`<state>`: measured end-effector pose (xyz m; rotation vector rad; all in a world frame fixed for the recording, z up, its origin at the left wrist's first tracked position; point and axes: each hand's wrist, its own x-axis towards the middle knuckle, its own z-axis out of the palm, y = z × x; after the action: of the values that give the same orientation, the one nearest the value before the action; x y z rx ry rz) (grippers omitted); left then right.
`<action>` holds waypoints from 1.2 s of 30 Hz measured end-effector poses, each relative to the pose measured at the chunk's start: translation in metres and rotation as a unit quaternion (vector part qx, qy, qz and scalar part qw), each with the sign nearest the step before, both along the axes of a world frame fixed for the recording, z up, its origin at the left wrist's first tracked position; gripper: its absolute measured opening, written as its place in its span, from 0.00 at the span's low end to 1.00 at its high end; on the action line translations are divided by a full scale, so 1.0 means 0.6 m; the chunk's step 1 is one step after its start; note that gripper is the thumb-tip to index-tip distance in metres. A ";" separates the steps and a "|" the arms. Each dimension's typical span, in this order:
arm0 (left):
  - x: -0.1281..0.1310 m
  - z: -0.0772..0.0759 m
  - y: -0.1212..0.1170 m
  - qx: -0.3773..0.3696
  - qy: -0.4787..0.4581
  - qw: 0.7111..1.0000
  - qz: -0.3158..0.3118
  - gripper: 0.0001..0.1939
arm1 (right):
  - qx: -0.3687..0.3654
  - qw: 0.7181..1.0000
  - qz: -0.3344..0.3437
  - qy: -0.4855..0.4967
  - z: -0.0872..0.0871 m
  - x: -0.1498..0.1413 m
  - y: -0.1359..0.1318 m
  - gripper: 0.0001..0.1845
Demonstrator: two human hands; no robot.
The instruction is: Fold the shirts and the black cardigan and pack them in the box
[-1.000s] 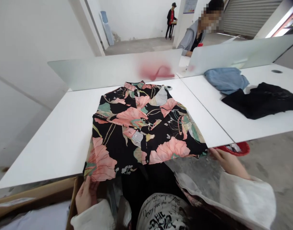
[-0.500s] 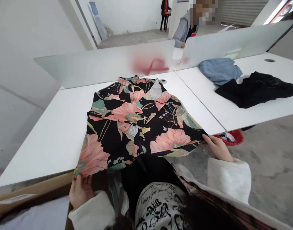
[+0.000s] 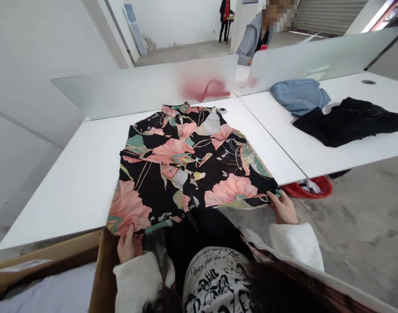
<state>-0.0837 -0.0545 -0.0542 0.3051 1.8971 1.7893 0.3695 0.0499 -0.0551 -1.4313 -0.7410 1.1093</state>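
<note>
A black shirt point(image 3: 179, 161) with large pink flowers and green leaves lies front side up, its collar toward the far divider. Its sleeves are folded across the front, and the hem hangs a little over the near table edge. My left hand point(image 3: 130, 244) pinches the hem near its left corner, thumb on top. At the right end of the hem, my right hand point(image 3: 283, 208) grips the cloth between thumb and fingers. The fingers beneath the cloth are partly hidden.
The white table point(image 3: 71, 174) ends at a frosted divider point(image 3: 147, 84). Blue denim point(image 3: 298, 96) and a black garment point(image 3: 349, 121) lie to the right. An open cardboard box point(image 3: 104, 261) stands near left, a red basket point(image 3: 326, 187) below the table. A person point(image 3: 251, 39) sits beyond the divider.
My left hand has shifted right along the hem from the corner. My right hand moved out to the right corner, then slightly inward and down. The view has tilted down a little.
</note>
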 end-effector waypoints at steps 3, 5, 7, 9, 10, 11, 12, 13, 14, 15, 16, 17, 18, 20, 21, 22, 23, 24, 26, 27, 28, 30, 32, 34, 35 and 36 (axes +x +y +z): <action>-0.004 0.031 -0.016 -0.057 0.102 0.993 0.028 0.29 | 0.055 0.998 -0.018 -0.031 0.009 0.014 0.000 0.25; -0.012 0.046 -0.031 -0.061 0.173 0.983 0.020 0.44 | 0.084 0.995 -0.011 -0.054 0.019 0.027 0.001 0.26; -0.024 0.049 -0.047 -0.053 0.228 0.972 -0.010 0.56 | 0.105 0.990 0.013 -0.095 0.025 0.037 0.000 0.30; -0.041 0.039 -0.064 -0.089 0.311 0.944 -0.068 0.54 | 0.127 0.975 0.065 -0.171 0.021 0.046 -0.006 0.26; -0.049 0.030 -0.071 -0.127 0.369 0.915 -0.098 0.49 | 0.143 0.961 0.087 -0.222 0.016 0.049 -0.010 0.23; -0.057 0.020 -0.076 -0.166 0.425 0.882 -0.121 0.44 | 0.162 0.941 0.093 -0.282 0.007 0.052 -0.014 0.21; -0.064 0.010 -0.078 -0.199 0.476 0.846 -0.134 0.40 | 0.183 0.915 0.077 -0.350 -0.003 0.053 -0.018 0.21; -0.069 -0.001 -0.079 -0.220 0.520 0.814 -0.138 0.36 | 0.205 0.882 0.044 -0.423 -0.014 0.053 -0.021 0.22; -0.071 -0.011 -0.077 -0.223 0.558 0.788 -0.136 0.34 | 0.227 0.839 0.006 -0.494 -0.026 0.052 -0.023 0.23; -0.071 -0.020 -0.073 -0.208 0.590 0.770 -0.127 0.33 | 0.248 0.791 -0.026 -0.559 -0.039 0.051 -0.022 0.23; -0.068 -0.028 -0.067 -0.183 0.622 0.753 -0.113 0.33 | 0.265 0.742 -0.045 -0.614 -0.051 0.049 -0.019 0.23; -0.063 -0.034 -0.060 -0.157 0.657 0.732 -0.092 0.33 | 0.281 0.699 -0.053 -0.655 -0.062 0.049 -0.015 0.23; -0.058 -0.038 -0.053 -0.134 0.685 0.713 -0.068 0.35 | 0.295 0.665 -0.057 -0.684 -0.072 0.048 -0.008 0.24; -0.046 -0.038 -0.040 -0.112 0.716 0.688 -0.034 0.37 | 0.316 0.624 -0.065 -0.712 -0.087 0.050 0.008 0.26; -0.042 -0.035 -0.035 -0.110 0.727 0.677 -0.029 0.38 | 0.324 0.614 -0.067 -0.717 -0.091 0.050 0.015 0.27; -0.039 -0.029 -0.031 -0.109 0.735 0.668 -0.037 0.38 | 0.331 0.608 -0.059 -0.719 -0.092 0.050 0.022 0.28; -0.037 -0.023 -0.027 -0.107 0.743 0.659 -0.057 0.38 | 0.338 0.606 -0.042 -0.718 -0.090 0.047 0.027 0.29; -0.036 -0.016 -0.024 -0.104 0.748 0.650 -0.084 0.37 | 0.347 0.606 -0.020 -0.716 -0.085 0.042 0.031 0.29; -0.038 -0.003 -0.016 -0.093 0.752 0.634 -0.154 0.36 | 0.372 0.599 0.032 -0.708 -0.068 0.025 0.034 0.28; -0.038 0.002 -0.011 -0.090 0.749 0.627 -0.193 0.35 | 0.384 0.592 0.065 -0.706 -0.057 0.014 0.036 0.27; -0.039 0.005 -0.006 -0.086 0.745 0.621 -0.228 0.33 | 0.391 0.582 0.101 -0.706 -0.047 0.002 0.037 0.26; -0.039 0.010 0.006 -0.078 0.731 0.615 -0.283 0.29 | 0.391 0.559 0.171 -0.711 -0.028 -0.019 0.042 0.26; -0.040 0.012 0.017 -0.072 0.717 0.616 -0.318 0.26 | 0.384 0.543 0.221 -0.713 -0.017 -0.033 0.047 0.28; -0.042 0.013 0.022 -0.067 0.706 0.622 -0.333 0.26 | 0.387 0.541 0.241 -0.707 -0.012 -0.039 0.052 0.28; -0.044 0.013 0.023 -0.066 0.702 0.626 -0.333 0.26 | 0.390 0.542 0.246 -0.702 -0.011 -0.039 0.053 0.28; -0.047 0.013 0.022 -0.066 0.699 0.631 -0.330 0.26 | 0.394 0.543 0.250 -0.699 -0.011 -0.038 0.053 0.28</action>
<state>-0.1116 -0.0413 -0.0467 2.5065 2.1035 0.6978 0.3468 0.0818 -0.0616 -1.0022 -2.5024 -0.4258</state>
